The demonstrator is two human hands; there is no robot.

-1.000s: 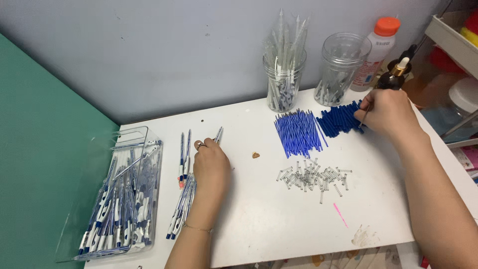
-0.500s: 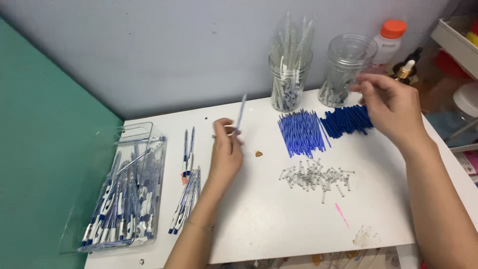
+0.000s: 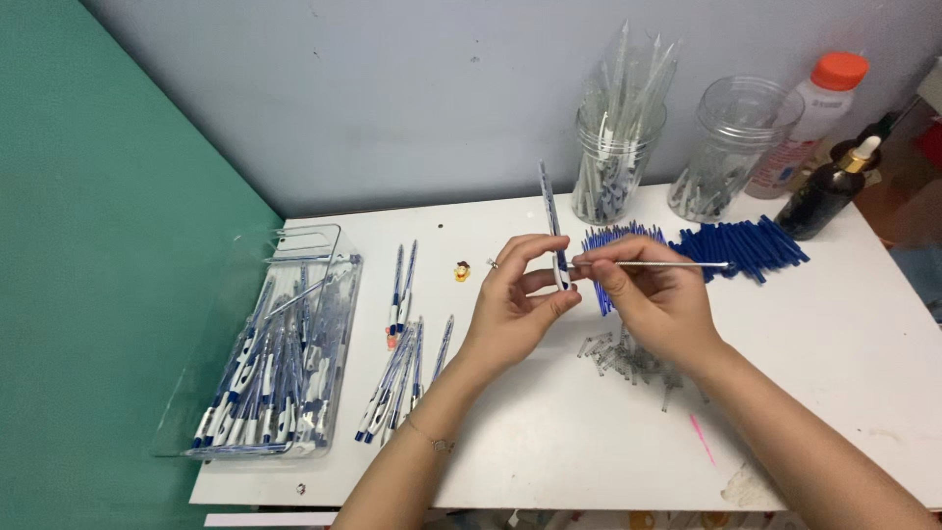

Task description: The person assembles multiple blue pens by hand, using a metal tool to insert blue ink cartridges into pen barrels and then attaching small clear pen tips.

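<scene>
Head view shows us both hands raised above the middle of the white bench (image 3: 549, 432), meeting just in front of the far jars. Our left hand (image 3: 515, 304) is closed in a pinch around the lower end of a clear pen barrel (image 3: 551, 221), thumb and fingers wrapped on its blue-and-white part. The barrel stands nearly upright, its long axis running from the hand up toward the far wall, leaning slightly left at the top. Our right hand (image 3: 657, 304) is likewise closed, fingertips pinching a thin refill (image 3: 667, 264) near its left end. The refill lies almost level, its long axis running left to right, and its left tip sits just beside the lower end of the barrel, so the two pieces stand roughly at right angles. The right hand is the one nearer to the refill's free tail, which points right toward the blue pieces.

Both forearms come up from the near edge, wrists bent inward so the fingertips face each other.

Below the right hand lies a scatter of small clear parts (image 3: 628, 358). Further away sit a row of blue caps (image 3: 741, 245), two clear jars (image 3: 613, 162), a white bottle with an orange cap (image 3: 810, 118) and a dark dropper bottle (image 3: 829, 191). Left of us, loose finished pens (image 3: 402, 378) lie beside a clear tray (image 3: 285, 363) filled with more.
</scene>
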